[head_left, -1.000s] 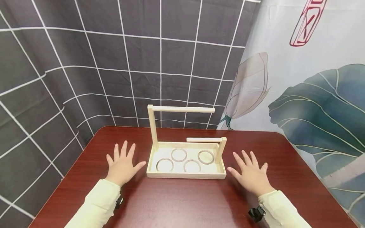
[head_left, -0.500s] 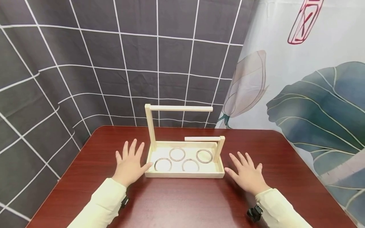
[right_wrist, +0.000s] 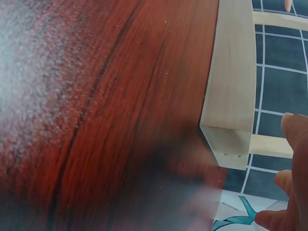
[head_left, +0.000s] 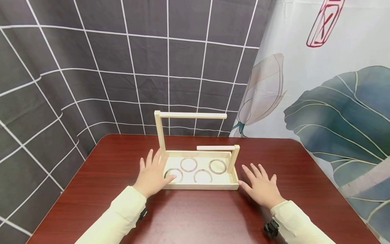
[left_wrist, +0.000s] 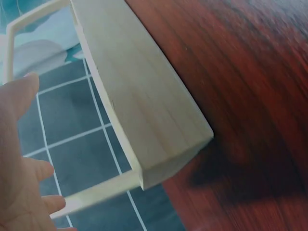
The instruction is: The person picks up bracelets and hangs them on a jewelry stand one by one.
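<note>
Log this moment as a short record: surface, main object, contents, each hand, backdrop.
surface: reddish-brown table
main object: pale wooden tray; tall post at left, shorter post at right, each with a horizontal bar
contents: four ring shapes
left hand: fingers spread at tray's left end; contact unclear
right hand: spread beside right end
backdrop: grid cloth, leaf-print cloth

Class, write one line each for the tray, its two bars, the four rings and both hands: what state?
Wooden tray: upright on the table.
Taller bar: level, bare, one end free.
Shorter bar: level, bare, one end free.
Four rings: flat inside the tray, one partly covered.
Left hand: fingers spread, holding nothing.
Right hand: fingers spread, holding nothing.
</note>
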Motion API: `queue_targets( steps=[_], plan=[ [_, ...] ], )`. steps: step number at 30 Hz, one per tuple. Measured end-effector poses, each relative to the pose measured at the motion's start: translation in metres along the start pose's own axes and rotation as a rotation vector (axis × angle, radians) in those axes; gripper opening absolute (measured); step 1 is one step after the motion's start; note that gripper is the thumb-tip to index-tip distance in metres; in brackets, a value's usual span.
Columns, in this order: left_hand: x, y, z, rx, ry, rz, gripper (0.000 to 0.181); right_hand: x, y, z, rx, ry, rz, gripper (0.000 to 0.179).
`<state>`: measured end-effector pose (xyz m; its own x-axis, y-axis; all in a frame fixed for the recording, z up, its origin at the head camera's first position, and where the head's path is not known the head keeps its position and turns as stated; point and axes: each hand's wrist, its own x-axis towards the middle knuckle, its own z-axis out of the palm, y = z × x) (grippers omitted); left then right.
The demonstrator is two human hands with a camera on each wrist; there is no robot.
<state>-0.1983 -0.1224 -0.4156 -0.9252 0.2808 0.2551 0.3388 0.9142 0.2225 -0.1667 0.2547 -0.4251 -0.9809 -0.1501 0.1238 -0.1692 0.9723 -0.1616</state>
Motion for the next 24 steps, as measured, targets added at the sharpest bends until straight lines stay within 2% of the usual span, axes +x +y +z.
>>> queue_targets(
  steps=[4, 10, 17, 24],
  plan=[
    [0.004, 0.006, 0.004, -0.007, -0.007, 0.036, 0.086, 0.000, -0.001, 0.002, -0.001, 0.002, -0.010, 0.063],
    [0.014, 0.014, 0.008, 0.007, -0.059, 0.070, 0.082, -0.001, -0.001, 0.006, -0.001, -0.009, -0.027, 0.063],
    [0.027, 0.025, 0.006, 0.023, -0.100, 0.111, 0.082, -0.001, -0.003, 0.009, -0.004, 0.012, -0.049, 0.062],
    [0.037, 0.036, 0.006, 0.025, -0.100, 0.155, 0.081, -0.001, -0.005, 0.011, -0.002, 0.018, -0.060, 0.062]
  ],
)
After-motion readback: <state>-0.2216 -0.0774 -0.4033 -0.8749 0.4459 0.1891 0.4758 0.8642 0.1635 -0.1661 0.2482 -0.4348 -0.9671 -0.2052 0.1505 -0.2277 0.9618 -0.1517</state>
